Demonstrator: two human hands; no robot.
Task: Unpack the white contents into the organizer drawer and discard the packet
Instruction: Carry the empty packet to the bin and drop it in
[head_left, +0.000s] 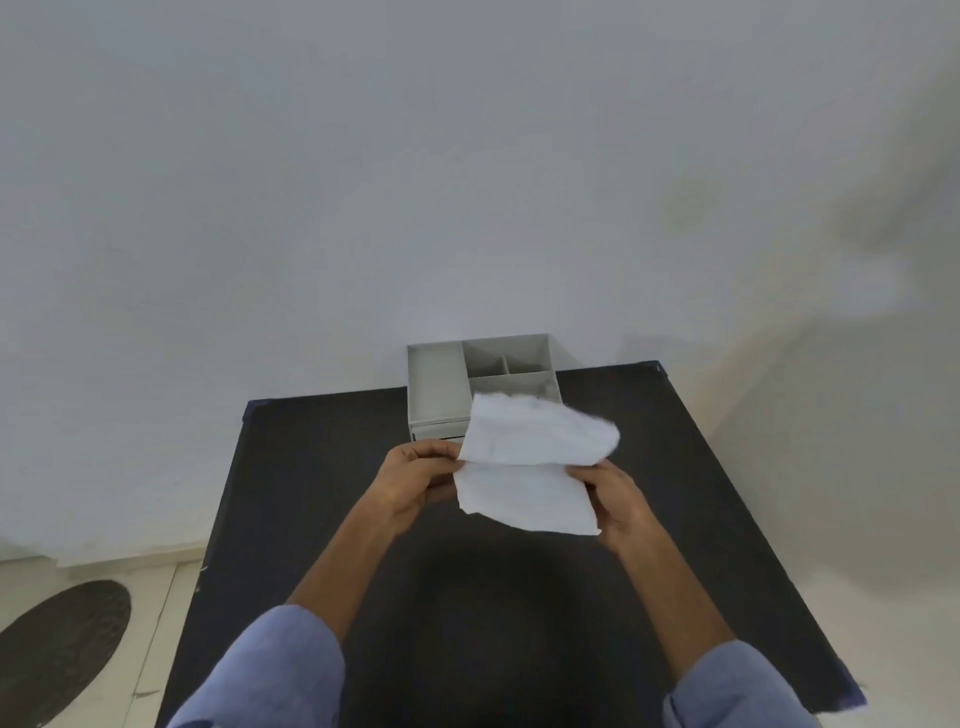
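A crumpled white sheet (530, 462) hangs in the air above the black table (322, 467), folded across its middle. My left hand (415, 480) pinches its left edge and my right hand (621, 501) grips its right edge. Whether it is the packet or its contents, I cannot tell. Behind it stands a grey organizer (436, 384) with several open top compartments. The sheet hides most of its front, so only a strip of the drawer (434, 430) shows at the lower left.
The organizer sits at the table's far edge against a white wall (467, 156). Pale floor shows on both sides of the table, with a dark oval mat (57, 644) at the lower left.
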